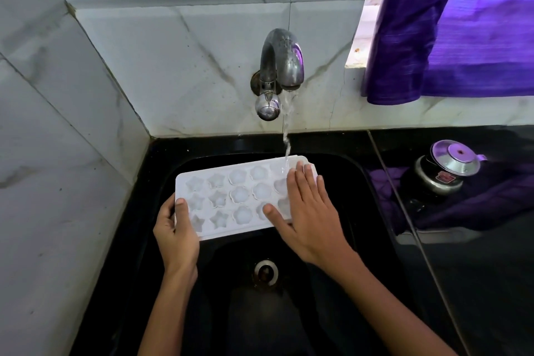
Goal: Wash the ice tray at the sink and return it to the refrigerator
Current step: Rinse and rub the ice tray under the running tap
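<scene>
A white ice tray (228, 196) with star and flower shaped cells is held level over the black sink (341, 182). My left hand (176, 233) grips its near left corner, thumb on top of the rim. My right hand (307, 209) lies flat on the tray's right end with straight fingers covering several cells. Water runs from the metal tap (280, 66) on the wall and lands on the tray's far right corner, just by my right fingertips.
The sink drain (265, 272) lies below the tray. A black counter (476, 269) runs to the right, with a small metal pressure cooker (446, 170) on it. A purple curtain (450, 26) hangs at the upper right. Marble wall tiles close off the left and back.
</scene>
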`<state>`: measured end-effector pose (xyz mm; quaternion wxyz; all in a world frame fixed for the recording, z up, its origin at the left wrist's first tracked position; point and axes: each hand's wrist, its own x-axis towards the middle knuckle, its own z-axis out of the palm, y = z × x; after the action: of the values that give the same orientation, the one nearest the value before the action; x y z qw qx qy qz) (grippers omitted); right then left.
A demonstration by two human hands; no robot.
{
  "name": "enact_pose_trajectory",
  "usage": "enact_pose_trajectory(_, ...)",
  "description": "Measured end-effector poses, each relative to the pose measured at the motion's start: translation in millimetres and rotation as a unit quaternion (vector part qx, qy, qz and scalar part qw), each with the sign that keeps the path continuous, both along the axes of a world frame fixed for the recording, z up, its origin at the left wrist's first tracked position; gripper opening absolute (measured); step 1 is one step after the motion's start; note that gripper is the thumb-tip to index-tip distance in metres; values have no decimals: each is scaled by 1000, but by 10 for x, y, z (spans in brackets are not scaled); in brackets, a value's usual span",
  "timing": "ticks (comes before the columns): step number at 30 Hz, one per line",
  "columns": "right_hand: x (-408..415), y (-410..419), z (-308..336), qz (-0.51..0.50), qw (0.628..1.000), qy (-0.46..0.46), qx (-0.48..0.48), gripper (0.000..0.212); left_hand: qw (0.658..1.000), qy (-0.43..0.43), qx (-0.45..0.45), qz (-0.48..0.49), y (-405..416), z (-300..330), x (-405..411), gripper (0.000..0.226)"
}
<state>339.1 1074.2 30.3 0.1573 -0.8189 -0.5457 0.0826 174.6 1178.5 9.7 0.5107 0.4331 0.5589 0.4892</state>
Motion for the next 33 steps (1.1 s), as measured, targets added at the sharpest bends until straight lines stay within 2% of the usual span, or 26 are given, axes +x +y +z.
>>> enact_pose_trajectory(4,69,228,-62,-23,999,-23,-1,103,1000,13,13,-14,15,31,66,31)
enact_pose_trajectory(8,-51,207,-37,124,992,-9,-20,99,999,28,29,-17,35,58,140,30)
enact_pose_trajectory(10,-98,77,-55,160,987,-18,-20,96,999,31,36,-5,48,76,118,30)
enact_pose_trajectory(16,122,93,-50,38,999,-5,-39,105,998,47,21,-28,35,66,119,29)
enact_pose_trajectory(18,75,191,-38,55,998,-4,-33,107,998,49,19,-45,-17,54,160,28)
enact_pose_trajectory(23,-116,-20,-29,182,982,-16,-40,99,999,42,17,-23,-39,66,149,29)
enact_pose_trajectory(26,25,-167,-71,111,993,-7,-41,98,999,33,13,-17,-33,56,99,30)
enact_pose_trajectory(29,140,-86,-61,38,998,-7,-53,107,999,31,7,-23,-58,54,141,31)
enact_pose_trajectory(33,-44,-7,-10,114,992,-9,-58,103,999,39,9,-37,-128,24,222,28)
